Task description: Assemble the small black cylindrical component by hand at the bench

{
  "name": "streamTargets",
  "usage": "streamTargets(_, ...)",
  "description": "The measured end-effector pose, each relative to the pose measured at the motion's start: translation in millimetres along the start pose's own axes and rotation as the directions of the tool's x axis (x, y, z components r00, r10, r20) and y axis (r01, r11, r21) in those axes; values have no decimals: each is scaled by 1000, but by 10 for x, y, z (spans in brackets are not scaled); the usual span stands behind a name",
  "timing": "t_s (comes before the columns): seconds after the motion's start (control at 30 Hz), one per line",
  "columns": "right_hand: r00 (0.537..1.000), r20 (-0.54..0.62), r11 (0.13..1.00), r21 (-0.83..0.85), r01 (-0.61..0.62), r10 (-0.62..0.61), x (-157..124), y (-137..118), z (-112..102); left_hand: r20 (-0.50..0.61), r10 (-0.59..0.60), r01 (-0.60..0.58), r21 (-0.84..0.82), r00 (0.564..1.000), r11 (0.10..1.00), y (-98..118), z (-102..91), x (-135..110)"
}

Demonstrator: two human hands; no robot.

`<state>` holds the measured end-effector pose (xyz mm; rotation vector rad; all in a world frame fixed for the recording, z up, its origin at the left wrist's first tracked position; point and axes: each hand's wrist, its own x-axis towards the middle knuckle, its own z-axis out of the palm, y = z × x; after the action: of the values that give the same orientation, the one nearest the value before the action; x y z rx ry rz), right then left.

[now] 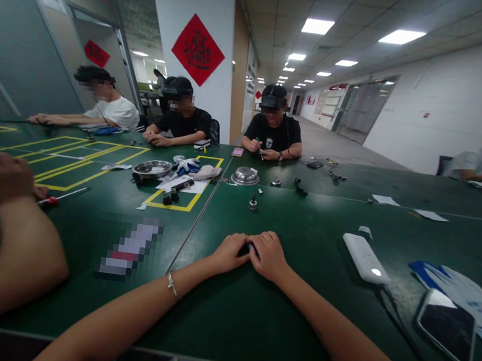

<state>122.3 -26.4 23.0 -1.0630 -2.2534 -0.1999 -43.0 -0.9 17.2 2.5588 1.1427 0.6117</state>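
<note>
Near the middle of the green table [310, 331], my left hand [230, 252] and my right hand [270, 256] meet, fingers curled inward. Between them a small dark object [244, 248] shows in part; the fingers hide most of it, so its kind cannot be made out. Both hands appear closed around it, with wrists resting low over the tabletop. Just beyond them stands a small shiny metal fitting [253, 203]. Farther off lies a metal bowl [245, 176], seemingly upside down, with small dark parts [300, 187] to its right.
At right lie a white power strip [366, 259] with a cable, a phone [446, 327] and blue-white gloves [466, 290]. Left are a blurred flat item [129, 249], a co-worker's arm [27, 253], a screwdriver [65, 196] and a metal dish [152, 168]. Several people sit around the table.
</note>
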Motion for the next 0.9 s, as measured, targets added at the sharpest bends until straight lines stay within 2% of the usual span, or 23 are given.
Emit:
streamTargets(0.27,1000,-1,998,-63,5,-5,-4,21,55,-2,11,-11,15,1000,1000,-12,17,2)
streamTargets(0.9,999,26,998,-41,39,-38,1,33,2,2,42,-42,63,999,997,-3,18,2)
